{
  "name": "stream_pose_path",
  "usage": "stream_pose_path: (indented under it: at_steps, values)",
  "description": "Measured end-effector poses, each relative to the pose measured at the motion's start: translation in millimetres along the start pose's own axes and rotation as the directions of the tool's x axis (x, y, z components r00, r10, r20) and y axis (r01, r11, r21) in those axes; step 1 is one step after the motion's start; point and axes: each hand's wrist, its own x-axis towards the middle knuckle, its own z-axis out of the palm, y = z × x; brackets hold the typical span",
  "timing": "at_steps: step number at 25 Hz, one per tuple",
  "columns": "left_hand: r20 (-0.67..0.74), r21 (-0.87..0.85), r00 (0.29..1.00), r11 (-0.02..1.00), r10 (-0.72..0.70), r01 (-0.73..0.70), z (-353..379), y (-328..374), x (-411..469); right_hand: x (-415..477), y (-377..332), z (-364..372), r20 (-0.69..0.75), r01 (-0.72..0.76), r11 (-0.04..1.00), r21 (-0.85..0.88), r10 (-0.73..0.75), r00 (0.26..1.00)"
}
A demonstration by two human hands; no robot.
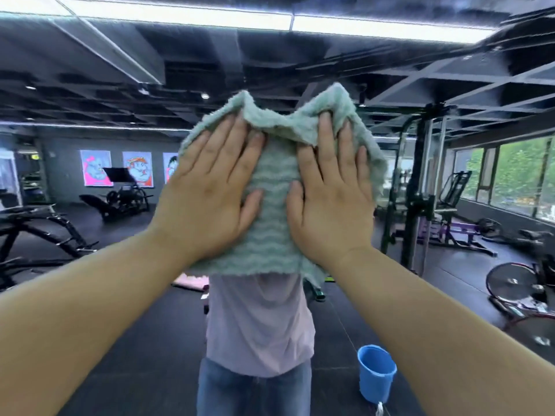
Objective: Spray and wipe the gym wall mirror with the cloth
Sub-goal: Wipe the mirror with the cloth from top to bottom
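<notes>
With the green cloth [274, 211] pinned against the mirror [405, 73] at centre view, the left hand [210, 190] pressing flat, fingers straight, on its 9 o'clock side and the right hand [330, 202] likewise at 3 o'clock, even palm pressure and overlapping passes should, I judge, avoid streaks.

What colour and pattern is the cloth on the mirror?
Pale mint green with a wavy ribbed texture; the cloth shows clearly in the head view, the only one.
</notes>
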Motion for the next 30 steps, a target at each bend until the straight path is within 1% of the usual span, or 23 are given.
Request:
stream_pose_path:
  at_steps: [2, 5, 7, 10, 11, 13, 16, 18, 21, 23, 25, 27, 28, 30]
  values:
    - [0.038, 0.042, 0.995, 0.995, -0.096, 0.094, -12.5, -64.3, -27.9, 24.2, -66.2, 13.4, 0.012, 0.052, 0.998, 0.035, -0.053, 0.999]
    - [0.081, 0.064, 0.972, 0.975, -0.219, 0.214, -25.4, -136.8, -72.4, 52.7, -155.9, 32.4, -0.006, 0.100, 0.993, 0.061, -0.100, 0.995]
    - [0.122, 0.066, 0.951, 0.958, -0.285, 0.279, -29.8, -161.8, -114.7, 45.7, -208.2, 45.5, -0.009, 0.134, 0.987, 0.084, -0.134, 0.991]
    - [0.200, 0.054, 0.938, 0.959, -0.282, 0.277, -25.8, -143.0, -171.7, -10.6, -234.1, 56.3, 0.103, 0.213, 0.969, 0.125, -0.227, 0.968]
    - [0.222, 0.039, 0.938, 0.964, -0.266, 0.264, -25.9, -131.5, -185.2, -32.8, -228.4, 56.2, 0.133, 0.247, 0.962, 0.116, -0.261, 0.956]
    - [0.226, -0.001, 0.944, 0.969, -0.241, 0.248, -25.5, -111.3, -187.2, -58.8, -191.4, 51.6, 0.145, 0.279, 0.957, 0.082, -0.288, 0.947]
    - [0.147, -0.118, 0.982, 0.984, -0.117, 0.135, -18.5, -71.4, -139.2, -56.7, -105.8, 30.3, 0.160, 0.212, 0.976, -0.044, -0.202, 0.966]
    - [0.073, -0.181, 0.995, 0.980, -0.067, 0.079, -11.4, -32.4, -89.8, -42.1, -48.0, 13.7, 0.131, 0.130, 0.984, -0.123, -0.113, 0.985]
    - [-0.014, -0.185, 1.000, 0.983, -0.021, 0.018, 1.5, 42.6, -23.2, -38.7, 29.3, -4.3, 0.104, -0.067, 0.984, -0.164, 0.085, 0.991]
    - [-0.028, -0.171, 1.000, 0.985, 0.011, -0.015, 11.3, 95.4, -0.1, -62.3, 71.8, -11.4, 0.076, -0.199, 0.969, -0.149, 0.212, 0.974]
    - [0.017, -0.159, 0.993, 0.981, 0.119, -0.115, 19.1, 144.4, -1.6, -102.8, 95.0, -12.2, 0.107, -0.266, 0.957, -0.118, 0.278, 0.955]
    - [0.057, -0.200, 0.967, 0.952, 0.249, -0.234, 21.6, 169.6, -21.8, -142.3, 95.1, -7.9, 0.144, -0.263, 0.961, -0.087, 0.273, 0.951]
    - [0.056, -0.214, 0.960, 0.943, 0.273, -0.256, 21.7, 168.9, -33.9, -152.5, 89.7, -4.6, 0.141, -0.238, 0.969, -0.064, 0.245, 0.959]
    - [0.057, -0.191, 0.965, 0.952, 0.256, -0.241, 20.2, 146.2, -53.6, -149.5, 71.9, 0.3, 0.139, -0.144, 0.990, -0.013, 0.144, 0.980]
